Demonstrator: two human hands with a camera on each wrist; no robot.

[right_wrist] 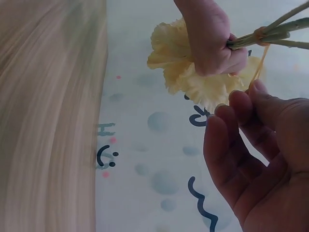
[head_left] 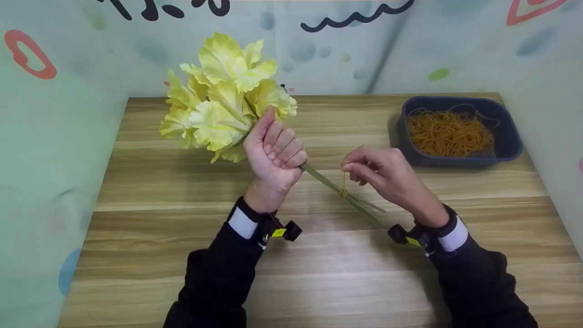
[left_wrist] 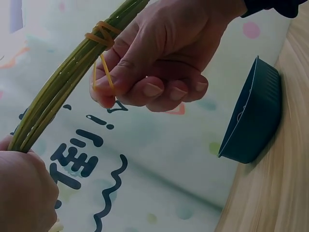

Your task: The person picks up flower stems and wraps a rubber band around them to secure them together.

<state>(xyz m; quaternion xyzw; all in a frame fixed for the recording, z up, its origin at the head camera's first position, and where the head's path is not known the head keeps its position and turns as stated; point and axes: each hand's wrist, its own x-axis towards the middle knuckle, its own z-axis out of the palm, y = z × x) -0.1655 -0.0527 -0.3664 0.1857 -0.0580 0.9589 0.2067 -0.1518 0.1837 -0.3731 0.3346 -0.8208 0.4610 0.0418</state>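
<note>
My left hand (head_left: 275, 152) grips a bunch of yellow flowers (head_left: 223, 102) by the stems, just below the blooms. The green stems (left_wrist: 58, 87) slant down to the right out of the fist, their cut ends spreading apart. A rubber band (head_left: 343, 193) is wrapped around the stems partway down, its turns crossing in the left wrist view. Between thumb and forefinger my right hand (head_left: 387, 175) pinches a loop of that band, drawn away from the stems and stretched taut. In the right wrist view the stretched loop (right_wrist: 261, 65) runs from the stems to the fingertips.
A dark blue plastic box (head_left: 460, 160) holding a heap of rubber bands (head_left: 451, 134) stands at the back right of the wooden table (head_left: 319, 282). Printed wall panels (head_left: 328, 50) enclose the back and sides. Each wrist carries a small camera.
</note>
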